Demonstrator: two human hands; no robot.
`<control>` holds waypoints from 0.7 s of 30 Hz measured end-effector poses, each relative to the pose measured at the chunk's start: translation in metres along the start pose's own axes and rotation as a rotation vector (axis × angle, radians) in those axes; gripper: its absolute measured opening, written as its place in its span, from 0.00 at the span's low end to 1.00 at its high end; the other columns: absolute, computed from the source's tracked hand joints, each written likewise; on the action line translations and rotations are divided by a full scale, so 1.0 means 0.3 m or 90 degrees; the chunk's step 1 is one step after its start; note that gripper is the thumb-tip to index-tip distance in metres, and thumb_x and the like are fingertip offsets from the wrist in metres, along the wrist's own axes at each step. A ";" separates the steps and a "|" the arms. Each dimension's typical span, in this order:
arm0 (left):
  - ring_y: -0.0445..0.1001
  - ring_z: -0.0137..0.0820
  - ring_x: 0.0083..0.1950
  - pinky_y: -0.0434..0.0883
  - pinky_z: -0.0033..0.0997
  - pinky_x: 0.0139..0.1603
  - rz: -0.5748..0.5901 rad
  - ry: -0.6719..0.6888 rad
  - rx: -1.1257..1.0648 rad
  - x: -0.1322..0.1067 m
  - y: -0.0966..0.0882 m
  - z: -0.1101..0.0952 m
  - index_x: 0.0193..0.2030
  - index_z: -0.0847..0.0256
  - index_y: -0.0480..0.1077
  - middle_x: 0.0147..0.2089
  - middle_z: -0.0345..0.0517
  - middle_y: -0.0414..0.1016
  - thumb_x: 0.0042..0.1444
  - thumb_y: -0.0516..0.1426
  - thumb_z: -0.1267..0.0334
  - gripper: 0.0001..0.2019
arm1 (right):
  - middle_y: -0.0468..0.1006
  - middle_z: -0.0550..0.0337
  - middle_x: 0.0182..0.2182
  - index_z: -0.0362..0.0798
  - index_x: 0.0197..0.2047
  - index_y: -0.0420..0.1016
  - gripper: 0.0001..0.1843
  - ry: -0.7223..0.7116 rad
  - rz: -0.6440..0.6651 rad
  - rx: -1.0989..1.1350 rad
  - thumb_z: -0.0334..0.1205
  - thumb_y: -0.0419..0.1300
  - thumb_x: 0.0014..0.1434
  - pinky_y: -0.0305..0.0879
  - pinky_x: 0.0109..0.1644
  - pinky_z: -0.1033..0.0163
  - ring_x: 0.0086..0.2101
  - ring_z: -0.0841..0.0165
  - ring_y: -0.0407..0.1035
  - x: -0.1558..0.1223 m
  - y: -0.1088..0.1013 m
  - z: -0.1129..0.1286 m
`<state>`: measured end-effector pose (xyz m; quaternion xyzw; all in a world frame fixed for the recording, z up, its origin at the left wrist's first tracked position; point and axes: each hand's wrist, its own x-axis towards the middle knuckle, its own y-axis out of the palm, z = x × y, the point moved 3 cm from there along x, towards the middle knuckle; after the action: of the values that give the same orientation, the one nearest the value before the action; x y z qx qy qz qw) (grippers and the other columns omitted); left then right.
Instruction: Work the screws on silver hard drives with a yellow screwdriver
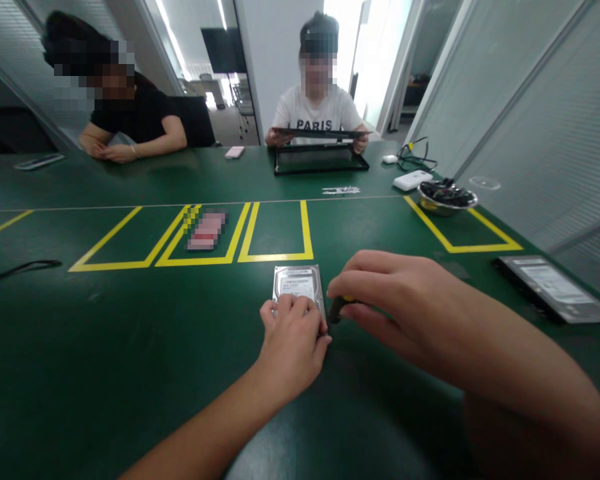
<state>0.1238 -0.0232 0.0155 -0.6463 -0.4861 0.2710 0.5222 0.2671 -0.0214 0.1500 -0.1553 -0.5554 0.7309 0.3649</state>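
A silver hard drive (296, 275) with a white label lies flat on the green table, in the middle of the view. My left hand (297, 333) grips its near part, fingers curled over the top and thumb at the right edge, hiding that portion. Just to the right, my right hand (395, 290) is closed around a screwdriver (336, 311) with a dark and yellow handle. The screwdriver stands close beside the drive's right edge; its tip cannot be made out, nor whether it touches the drive.
Another hard drive (560, 287) rests at the right. Behind it stands a metal bowl (447, 208) of dark parts, near a white device (413, 180). Yellow tape (275, 257) marks the table; a pink phone (207, 231) lies within it. Across sit two people, one holding a dark panel (325, 133).
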 end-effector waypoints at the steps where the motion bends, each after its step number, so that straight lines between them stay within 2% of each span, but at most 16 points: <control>1: 0.62 0.48 0.54 0.55 0.56 0.52 0.000 0.000 0.000 0.001 0.001 0.001 0.37 0.56 0.72 0.49 0.48 0.72 0.55 0.61 0.63 0.03 | 0.73 0.60 0.36 0.48 0.38 0.74 0.08 0.013 0.006 0.000 0.30 0.54 0.65 0.60 0.35 0.66 0.32 0.72 0.67 0.000 0.002 -0.001; 3: 0.62 0.48 0.53 0.55 0.56 0.51 -0.003 0.001 0.002 0.002 0.001 0.002 0.37 0.56 0.73 0.50 0.48 0.72 0.56 0.61 0.62 0.03 | 0.72 0.60 0.37 0.48 0.37 0.73 0.06 0.026 0.012 0.013 0.31 0.55 0.65 0.60 0.36 0.66 0.32 0.72 0.66 0.001 0.003 -0.001; 6: 0.62 0.47 0.53 0.55 0.56 0.51 -0.007 0.005 0.002 0.003 -0.001 0.002 0.36 0.57 0.72 0.48 0.49 0.72 0.58 0.59 0.62 0.03 | 0.73 0.58 0.42 0.47 0.39 0.73 0.06 0.011 0.011 0.041 0.30 0.56 0.64 0.62 0.42 0.65 0.38 0.71 0.68 0.000 0.001 0.004; 8: 0.62 0.47 0.53 0.55 0.55 0.51 -0.006 0.006 -0.006 0.003 -0.004 0.002 0.35 0.57 0.72 0.46 0.48 0.72 0.58 0.59 0.62 0.03 | 0.74 0.58 0.41 0.47 0.40 0.73 0.06 0.003 0.011 0.040 0.30 0.55 0.64 0.62 0.43 0.64 0.38 0.70 0.68 0.000 0.000 0.006; 14: 0.62 0.47 0.54 0.54 0.55 0.51 0.003 -0.003 -0.020 0.005 -0.006 0.002 0.33 0.57 0.72 0.47 0.47 0.73 0.55 0.62 0.63 0.03 | 0.71 0.62 0.34 0.49 0.37 0.73 0.06 0.043 0.008 -0.007 0.31 0.56 0.65 0.57 0.32 0.65 0.29 0.73 0.64 0.006 0.008 -0.001; 18: 0.62 0.47 0.53 0.55 0.55 0.51 -0.001 -0.003 -0.020 0.005 -0.006 0.001 0.34 0.57 0.72 0.47 0.47 0.73 0.57 0.60 0.63 0.02 | 0.73 0.57 0.42 0.47 0.38 0.74 0.08 0.015 0.010 0.011 0.30 0.55 0.64 0.62 0.41 0.65 0.37 0.71 0.68 0.007 0.007 0.005; 21: 0.63 0.47 0.53 0.55 0.55 0.51 -0.006 -0.001 -0.016 0.005 -0.006 0.000 0.33 0.57 0.72 0.45 0.46 0.72 0.56 0.61 0.62 0.03 | 0.75 0.57 0.42 0.46 0.42 0.76 0.10 -0.002 0.021 0.029 0.28 0.53 0.64 0.63 0.44 0.65 0.40 0.70 0.69 0.002 0.003 0.008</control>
<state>0.1238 -0.0220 0.0174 -0.6502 -0.4930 0.2631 0.5147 0.2648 -0.0227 0.1502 -0.1547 -0.5368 0.7495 0.3553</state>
